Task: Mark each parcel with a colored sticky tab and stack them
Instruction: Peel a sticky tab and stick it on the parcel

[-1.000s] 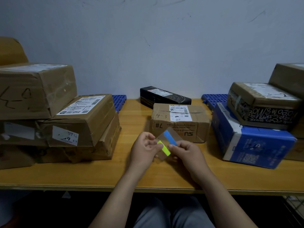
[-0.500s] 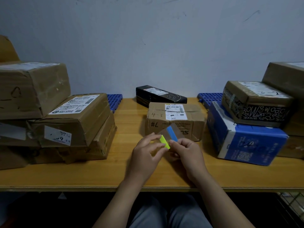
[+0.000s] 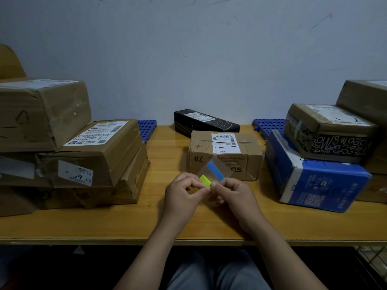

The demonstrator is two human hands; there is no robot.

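Left hand [image 3: 185, 192] pinches the yellow tab [image 3: 204, 180], right hand [image 3: 235, 194] grips its clear sheet [image 3: 224, 168], the parcel [image 3: 228, 143] lying crosswise just beyond both.

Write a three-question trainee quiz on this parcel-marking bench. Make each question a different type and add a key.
1. True or false: the yellow-green tab is already stuck on the cardboard parcel marked 4-3.
2. What colour is the long box lying behind the parcel marked 4-3? A black, B red, C white.
3. Fill in: the clear sheet, held between the left hand and the right hand, carries the yellow-green tab and a ____ tab.

Key: 1 false, it is at the person's fingers, in front of the parcel. 2 A. 3 blue; the blue tab sits higher on the sheet.
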